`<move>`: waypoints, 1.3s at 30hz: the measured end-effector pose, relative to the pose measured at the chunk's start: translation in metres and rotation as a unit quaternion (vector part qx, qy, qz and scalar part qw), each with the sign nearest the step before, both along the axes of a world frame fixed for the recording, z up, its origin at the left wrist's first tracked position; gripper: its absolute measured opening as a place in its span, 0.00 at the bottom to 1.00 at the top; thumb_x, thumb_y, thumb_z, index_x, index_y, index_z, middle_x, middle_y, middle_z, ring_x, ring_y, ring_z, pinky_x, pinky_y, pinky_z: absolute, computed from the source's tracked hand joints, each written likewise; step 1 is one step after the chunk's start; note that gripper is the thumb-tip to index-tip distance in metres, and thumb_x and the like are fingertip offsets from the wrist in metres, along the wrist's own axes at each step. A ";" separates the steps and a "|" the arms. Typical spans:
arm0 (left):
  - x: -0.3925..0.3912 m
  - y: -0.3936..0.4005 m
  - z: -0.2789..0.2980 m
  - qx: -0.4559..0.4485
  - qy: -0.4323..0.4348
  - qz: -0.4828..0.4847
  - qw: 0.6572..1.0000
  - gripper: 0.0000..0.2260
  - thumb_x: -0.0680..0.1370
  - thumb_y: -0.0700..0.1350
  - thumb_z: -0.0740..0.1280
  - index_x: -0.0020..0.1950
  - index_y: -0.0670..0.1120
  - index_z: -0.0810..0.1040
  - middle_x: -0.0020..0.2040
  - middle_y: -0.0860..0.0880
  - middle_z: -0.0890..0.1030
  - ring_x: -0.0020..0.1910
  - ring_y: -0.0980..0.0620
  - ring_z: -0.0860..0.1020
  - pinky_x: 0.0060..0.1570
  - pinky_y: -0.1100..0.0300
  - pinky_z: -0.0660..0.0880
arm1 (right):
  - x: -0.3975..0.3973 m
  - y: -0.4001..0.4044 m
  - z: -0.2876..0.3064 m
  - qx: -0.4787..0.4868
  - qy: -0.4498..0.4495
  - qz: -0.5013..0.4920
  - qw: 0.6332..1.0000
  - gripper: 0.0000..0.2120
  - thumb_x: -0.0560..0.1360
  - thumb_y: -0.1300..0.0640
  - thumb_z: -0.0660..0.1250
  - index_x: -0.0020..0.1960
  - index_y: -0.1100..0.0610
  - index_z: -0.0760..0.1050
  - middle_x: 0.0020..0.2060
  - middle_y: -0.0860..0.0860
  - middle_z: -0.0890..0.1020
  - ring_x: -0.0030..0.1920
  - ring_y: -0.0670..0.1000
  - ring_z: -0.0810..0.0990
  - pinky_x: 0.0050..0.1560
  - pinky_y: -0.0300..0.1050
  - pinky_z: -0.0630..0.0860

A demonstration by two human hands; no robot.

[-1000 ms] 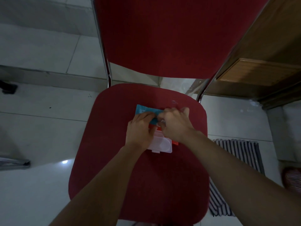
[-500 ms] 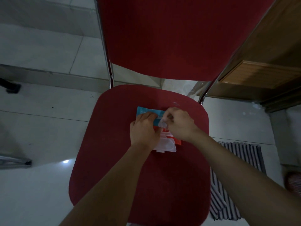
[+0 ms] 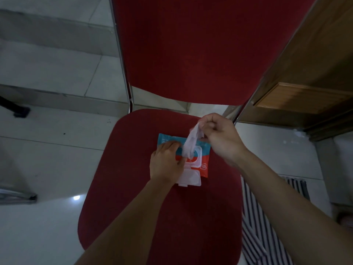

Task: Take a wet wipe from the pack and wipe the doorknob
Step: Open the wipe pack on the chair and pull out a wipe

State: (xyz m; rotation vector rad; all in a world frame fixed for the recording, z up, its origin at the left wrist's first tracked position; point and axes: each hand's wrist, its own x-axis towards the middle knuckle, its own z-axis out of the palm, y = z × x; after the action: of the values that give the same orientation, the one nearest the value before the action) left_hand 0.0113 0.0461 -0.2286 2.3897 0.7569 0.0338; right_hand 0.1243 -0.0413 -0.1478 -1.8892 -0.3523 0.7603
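Observation:
A blue and red wet wipe pack point(image 3: 205, 150) lies on the seat of a red chair point(image 3: 133, 188), its white flip lid point(image 3: 191, 178) folded open toward me. My left hand point(image 3: 166, 163) presses flat on the pack's left half. My right hand point(image 3: 219, 138) is raised above the pack's right side and pinches the top of a white wet wipe point(image 3: 191, 142). The wipe stretches from my fingers down into the pack's opening. No doorknob is in view.
The chair's red backrest point(image 3: 200, 44) rises just behind the pack. A wooden door point(image 3: 305, 92) stands at the right. A striped mat point(image 3: 267, 226) lies on the pale tiled floor point(image 3: 47, 150) to the right of the chair.
My right hand has lifted up and to the right, drawing the wipe out of the pack's opening. My left hand stays pressed on the pack.

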 end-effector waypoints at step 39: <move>0.039 -0.015 0.180 -0.372 -0.091 -0.087 0.920 0.05 0.73 0.43 0.70 0.43 0.42 0.79 0.42 0.39 0.81 0.42 0.43 0.79 0.45 0.48 0.76 | 0.010 -0.052 0.152 0.145 -0.209 -0.086 0.963 0.06 0.78 0.61 0.60 0.43 0.54 0.71 0.29 0.54 0.70 0.31 0.49 0.69 0.32 0.41 0.69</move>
State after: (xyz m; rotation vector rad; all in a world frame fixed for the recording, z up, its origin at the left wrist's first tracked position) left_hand 0.0500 0.0311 -0.0484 1.6811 0.3661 -0.0899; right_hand 0.1339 -0.0935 0.0040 -1.7603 -0.5247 0.1732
